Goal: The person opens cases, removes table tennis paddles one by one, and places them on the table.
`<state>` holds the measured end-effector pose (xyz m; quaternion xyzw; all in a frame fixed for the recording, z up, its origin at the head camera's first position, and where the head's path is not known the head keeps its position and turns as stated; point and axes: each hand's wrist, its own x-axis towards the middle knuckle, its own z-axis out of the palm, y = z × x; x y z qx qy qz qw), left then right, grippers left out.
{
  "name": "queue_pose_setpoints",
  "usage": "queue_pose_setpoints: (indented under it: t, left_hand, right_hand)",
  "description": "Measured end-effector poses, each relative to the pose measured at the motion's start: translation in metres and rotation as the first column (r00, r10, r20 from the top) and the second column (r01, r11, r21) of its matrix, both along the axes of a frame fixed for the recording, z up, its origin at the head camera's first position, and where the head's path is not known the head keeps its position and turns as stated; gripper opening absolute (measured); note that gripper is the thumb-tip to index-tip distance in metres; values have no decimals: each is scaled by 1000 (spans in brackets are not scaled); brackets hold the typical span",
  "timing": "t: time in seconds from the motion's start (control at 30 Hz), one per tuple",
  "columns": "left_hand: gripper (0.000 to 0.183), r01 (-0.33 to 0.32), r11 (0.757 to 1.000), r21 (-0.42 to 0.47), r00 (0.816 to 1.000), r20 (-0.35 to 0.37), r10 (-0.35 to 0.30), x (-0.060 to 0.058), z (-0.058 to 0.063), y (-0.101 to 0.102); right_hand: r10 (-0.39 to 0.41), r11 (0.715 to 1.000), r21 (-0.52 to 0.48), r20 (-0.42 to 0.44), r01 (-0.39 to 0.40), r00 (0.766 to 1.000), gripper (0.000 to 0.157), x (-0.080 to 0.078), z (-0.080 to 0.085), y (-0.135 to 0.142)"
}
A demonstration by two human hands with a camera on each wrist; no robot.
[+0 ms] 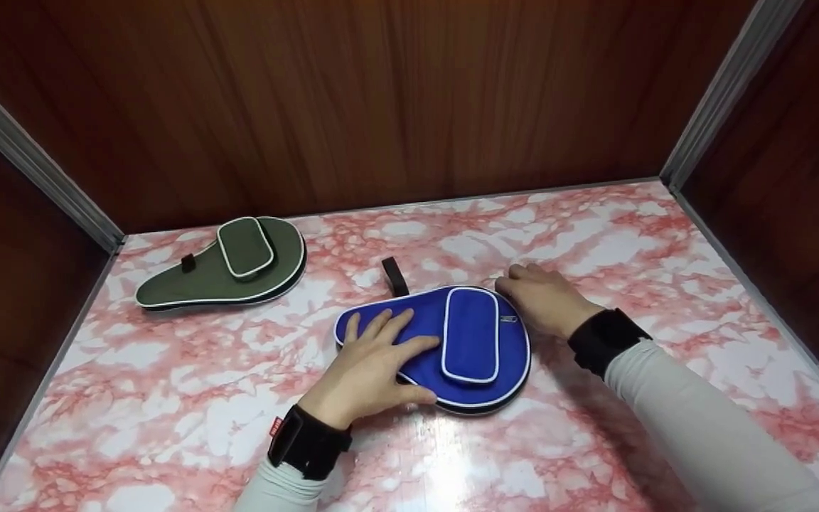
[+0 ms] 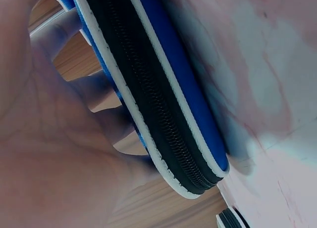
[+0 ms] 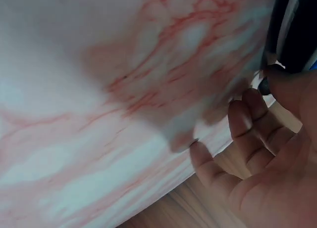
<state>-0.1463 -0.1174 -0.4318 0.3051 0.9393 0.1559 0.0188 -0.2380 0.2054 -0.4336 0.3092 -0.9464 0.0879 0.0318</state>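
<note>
A blue table tennis paddle case (image 1: 424, 359) with white piping lies flat on the table, its narrow handle end to the left. My left hand (image 1: 370, 366) rests on that narrow part with fingers spread, the thumb along the near edge. In the left wrist view, the black side zipper (image 2: 148, 92) runs closed past the palm. At the far right rim of the case is my right hand (image 1: 541, 299), fingers curled. Its thumb and forefinger pinch a small dark zipper pull (image 3: 265, 86) beside the case's side.
A green paddle case (image 1: 203, 281) with white piping lies at the back left. A black strap loop (image 1: 394, 276) sticks out from the blue case's far side. Wood-grain panels (image 1: 395, 107) wall the marbled red-and-white table (image 1: 168, 398) at the back and both sides.
</note>
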Motion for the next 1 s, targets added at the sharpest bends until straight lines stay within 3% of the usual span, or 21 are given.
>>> queue_pose_setpoints:
  t: [0.17,1.0]
  left_hand:
    - [81,-5,1000,-10,1000,0,5,0,0,-1]
    - [79,-9,1000,-4,1000,8,9,1,1,1]
  right_hand:
    - [-5,1000,24,-47,6,999,5,4,-3,1]
    - [29,997,76,-148,-18,989,10,25,-12,16]
